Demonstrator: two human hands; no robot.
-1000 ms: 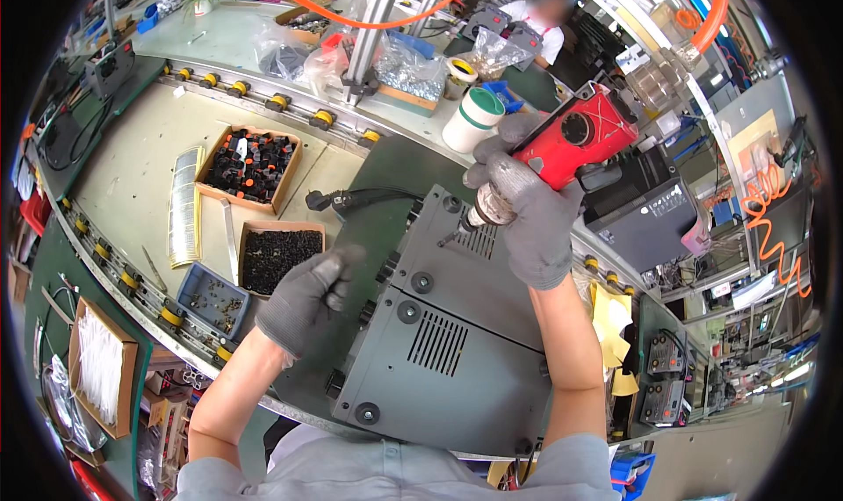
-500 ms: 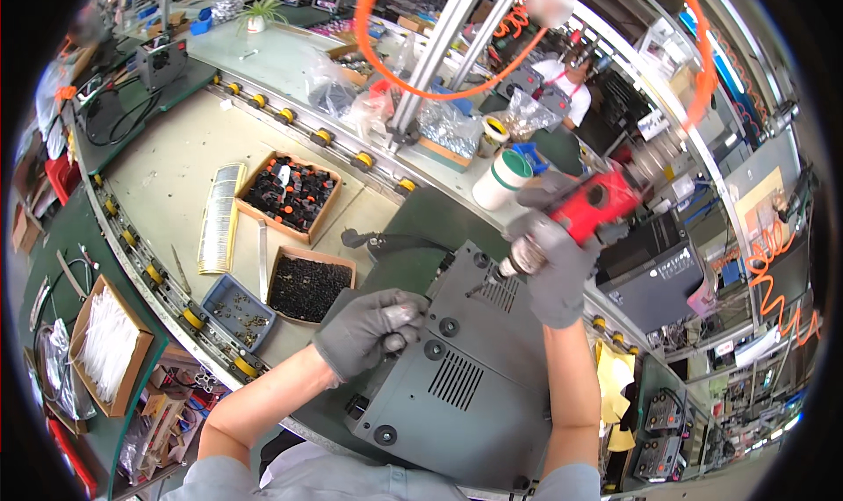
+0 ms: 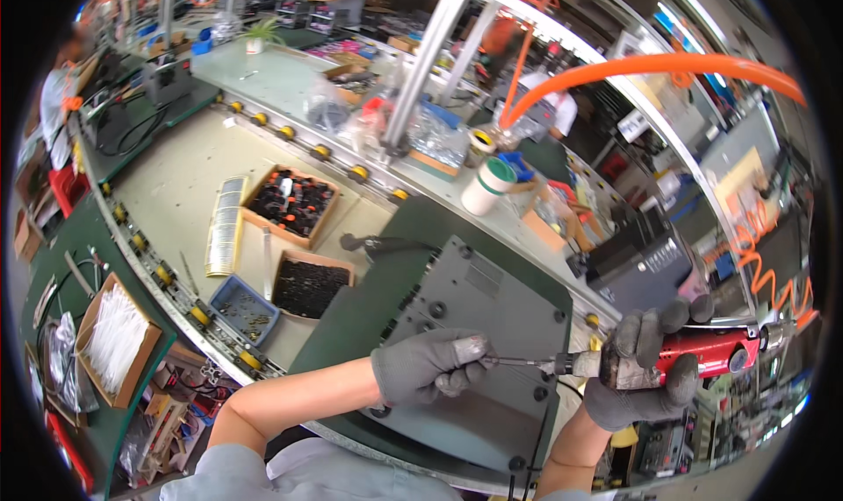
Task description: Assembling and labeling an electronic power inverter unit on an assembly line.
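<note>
My right hand [image 3: 648, 365], in a grey glove, grips a red power screwdriver [image 3: 716, 350] with a metal nose. Its long thin bit [image 3: 522, 361] points left across the work. At the tip of that bit, my gloved left hand [image 3: 435, 367] is closed in a pinch; what lies between the fingertips is too small to make out. Below both hands a grey metal case [image 3: 479, 426] lies on a green mat [image 3: 351, 336]. Round black feet [image 3: 437, 309] and a slotted vent [image 3: 483, 278] show on its upper face.
Left of the case are a box of black fasteners [image 3: 309, 288], a blue tray of small parts [image 3: 241, 312] and a box of black-and-orange parts [image 3: 292, 204]. A white tub [image 3: 488, 186] stands behind. An orange hose [image 3: 650, 66] arches overhead. Rollers [image 3: 162, 275] line the bench; other people are farther back.
The screwdriver has come down and right, turning from a slant to nearly level. My left hand has moved right to its bit tip. The orange hose has swung and the view has shifted.
</note>
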